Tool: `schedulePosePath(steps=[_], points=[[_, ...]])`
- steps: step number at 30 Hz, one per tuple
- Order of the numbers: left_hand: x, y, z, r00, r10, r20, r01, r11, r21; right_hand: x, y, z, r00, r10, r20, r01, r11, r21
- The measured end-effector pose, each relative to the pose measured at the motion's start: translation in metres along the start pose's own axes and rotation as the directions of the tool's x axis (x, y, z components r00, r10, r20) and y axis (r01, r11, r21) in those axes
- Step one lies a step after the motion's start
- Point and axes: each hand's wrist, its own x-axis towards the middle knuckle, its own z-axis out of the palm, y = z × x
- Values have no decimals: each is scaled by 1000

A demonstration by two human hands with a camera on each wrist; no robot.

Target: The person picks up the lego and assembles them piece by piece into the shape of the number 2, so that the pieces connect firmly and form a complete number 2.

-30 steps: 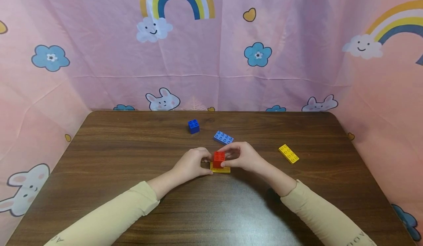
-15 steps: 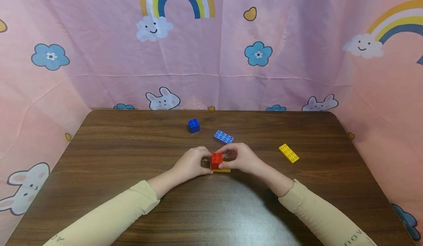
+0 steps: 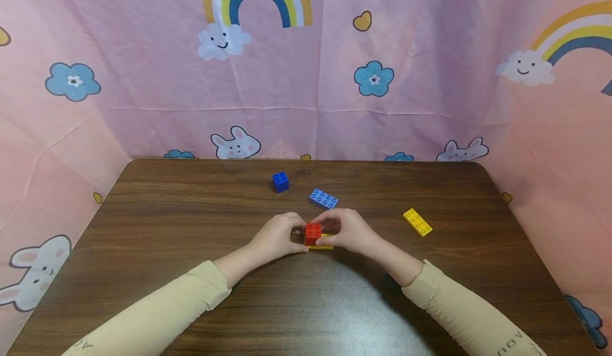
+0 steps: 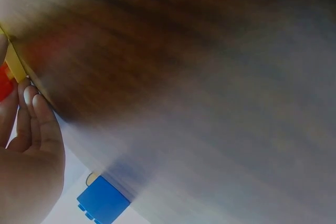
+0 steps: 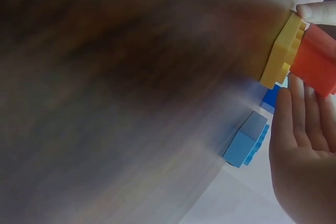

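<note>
A red two-by-two building brick (image 3: 313, 234) sits over the left end of a yellow building plate (image 3: 326, 247) that lies on the table. Thumb and fingers of my right hand (image 3: 357, 232) pinch the red brick from the right. My left hand (image 3: 274, 239) holds the plate's left end, its thumb at the near corner and the other fingers behind. Seen from the right wrist, the red brick (image 5: 316, 60) is close against the studs of the yellow plate (image 5: 283, 51), and bare studs show at one end.
Behind the hands stand a dark blue brick (image 3: 280, 183) and a light blue plate (image 3: 323, 198). A second yellow plate (image 3: 417, 222) lies to the right on the brown wooden table (image 3: 191, 196). Pink patterned cloth (image 3: 296, 79) hangs around the table's back and sides.
My right hand has shifted the red brick slightly left and down, over the left end of the yellow plate. The left hand has stayed in place.
</note>
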Motion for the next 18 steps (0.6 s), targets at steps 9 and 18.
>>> schedulePosePath(steps=[9, 18], points=[[-1, 1, 1, 1000, -2, -13, 2, 1000, 11, 0, 0, 2, 1000, -4, -5, 4, 999, -44], [-2, 4, 0, 1000, -6, -3, 6, 999, 37, -1, -4, 3, 999, -41, -2, 40, 992, -124]])
